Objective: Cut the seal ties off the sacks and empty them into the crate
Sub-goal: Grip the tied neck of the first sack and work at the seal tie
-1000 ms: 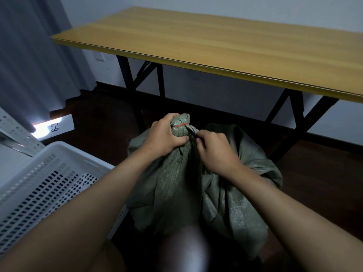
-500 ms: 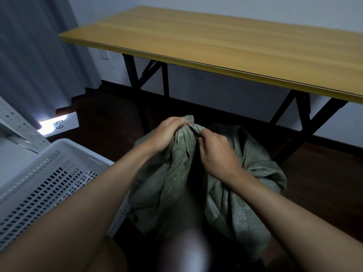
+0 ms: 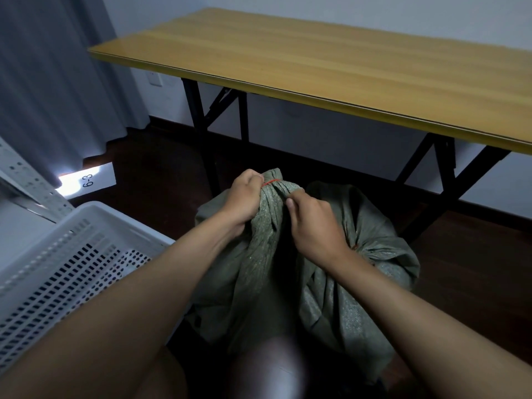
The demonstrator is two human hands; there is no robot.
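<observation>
Head view, room: the front sack (image 3: 259, 272) stands on the dark floor (image 3: 161, 180) between the person's knees, in front of the table (image 3: 345, 67); bare floor lies between the sack and the table legs.
Crate: the white slotted crate (image 3: 66, 254) sits just left of the sack, its near corner beside the left forearm.
Edges: the table's front edge hangs above and beyond the sack's neck; a curtain (image 3: 51, 82) hangs at far left, with a paper label (image 3: 89, 180) marked 6-3 on the floor at its foot.
Left hand: the left hand (image 3: 244, 197) is closed around the gathered neck of the sack, fingers curled, just below the red tie (image 3: 270, 182).
Right hand: the right hand (image 3: 313, 223) is curled with thumb and fingertips pinching the cloth at the neck, just right of the tie; whether it holds a cutter I cannot tell.
Tie: the band is wrapped around the neck, between the two hands.
Count: two green sacks, the second sack (image 3: 380, 240) behind and to the right, touching the first; one crate; one table; one tie plainly seen.
</observation>
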